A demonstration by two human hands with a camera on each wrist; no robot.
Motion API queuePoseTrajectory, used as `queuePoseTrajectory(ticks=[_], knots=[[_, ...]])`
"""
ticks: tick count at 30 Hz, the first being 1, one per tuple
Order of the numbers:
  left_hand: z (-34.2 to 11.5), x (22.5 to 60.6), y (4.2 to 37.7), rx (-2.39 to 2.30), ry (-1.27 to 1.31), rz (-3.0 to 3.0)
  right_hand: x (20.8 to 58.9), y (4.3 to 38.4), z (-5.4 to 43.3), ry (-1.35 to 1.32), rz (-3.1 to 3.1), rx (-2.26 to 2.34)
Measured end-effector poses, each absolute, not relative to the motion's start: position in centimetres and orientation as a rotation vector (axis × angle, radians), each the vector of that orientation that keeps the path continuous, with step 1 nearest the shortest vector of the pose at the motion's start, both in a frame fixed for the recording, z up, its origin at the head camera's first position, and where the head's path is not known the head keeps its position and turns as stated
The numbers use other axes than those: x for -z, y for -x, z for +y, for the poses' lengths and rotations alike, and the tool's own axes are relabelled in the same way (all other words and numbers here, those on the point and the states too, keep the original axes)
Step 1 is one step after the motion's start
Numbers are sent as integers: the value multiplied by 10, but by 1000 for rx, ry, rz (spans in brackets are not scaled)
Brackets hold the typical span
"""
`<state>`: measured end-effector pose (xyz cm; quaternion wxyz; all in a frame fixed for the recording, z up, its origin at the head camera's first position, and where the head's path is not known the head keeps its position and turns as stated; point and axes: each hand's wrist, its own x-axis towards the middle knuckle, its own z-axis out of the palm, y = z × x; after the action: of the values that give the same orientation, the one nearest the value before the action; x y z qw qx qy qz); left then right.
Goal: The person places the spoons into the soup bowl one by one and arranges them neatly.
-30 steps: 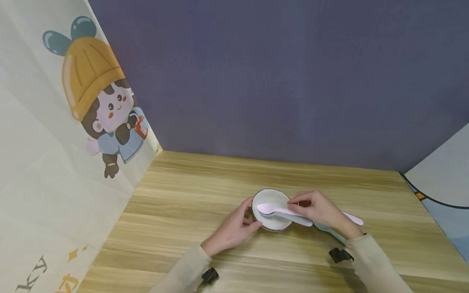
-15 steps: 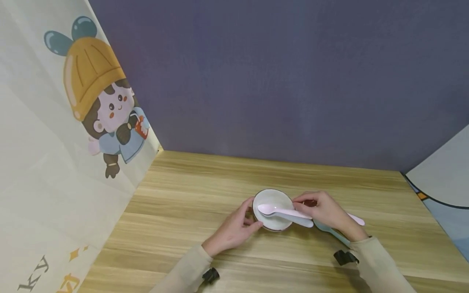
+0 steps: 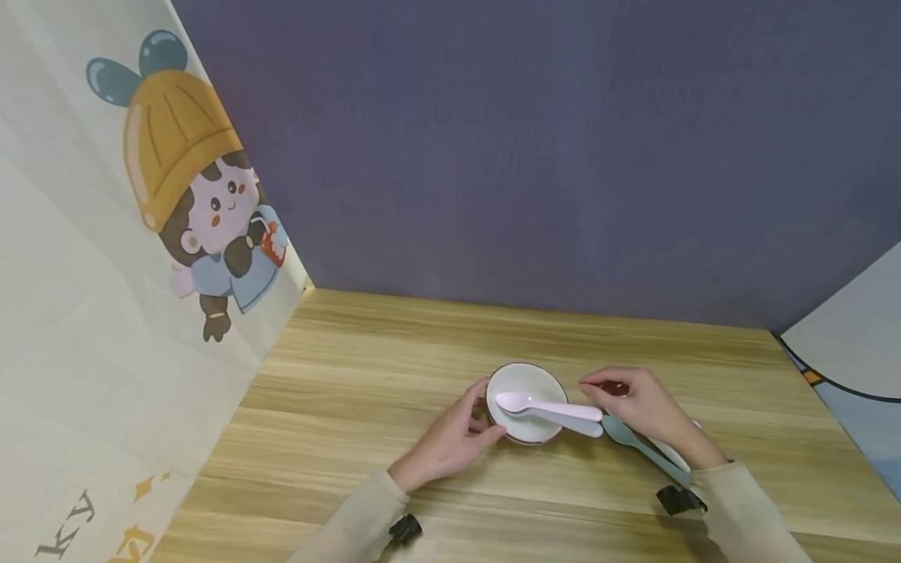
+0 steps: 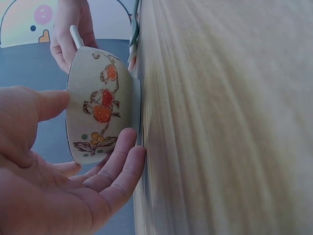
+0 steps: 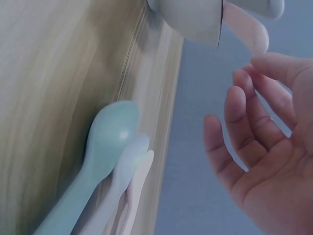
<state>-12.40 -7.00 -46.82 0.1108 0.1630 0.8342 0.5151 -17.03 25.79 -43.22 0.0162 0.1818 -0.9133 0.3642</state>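
My left hand (image 3: 446,442) grips a small white bowl (image 3: 524,379) from the left, thumb at its rim and fingers round its side. Painted red-orange birds and a branch show on the bowl's outer wall (image 4: 98,105) in the left wrist view. A pink spoon (image 3: 552,407) and a pale grey-blue spoon (image 3: 573,424) lean in the bowl, handles out over the right rim. My right hand (image 3: 640,403) hovers just beyond the pink handle, fingers loosely bent and holding nothing. In the right wrist view its thumb tip is close by the handle end.
On the wooden tabletop (image 3: 394,344), a green spoon (image 3: 637,443) lies right of the bowl, below my right hand. Beside it are a pale spoon (image 5: 124,166) and a pinkish-white spoon (image 5: 140,186), mostly covered by my forearm in the head view. A dark panel (image 3: 493,156) rises behind.
My right hand has let go of the pink spoon and drawn back to the right; the spoon stays in the bowl. My left hand keeps its hold on the bowl.
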Motion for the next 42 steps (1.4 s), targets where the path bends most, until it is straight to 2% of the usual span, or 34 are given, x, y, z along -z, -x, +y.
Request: queuePoseTrajectory(ticks=[42], knots=[[-69, 468, 123, -1528, -466, 2430, 447, 152, 299, -348, -2899, -1126]])
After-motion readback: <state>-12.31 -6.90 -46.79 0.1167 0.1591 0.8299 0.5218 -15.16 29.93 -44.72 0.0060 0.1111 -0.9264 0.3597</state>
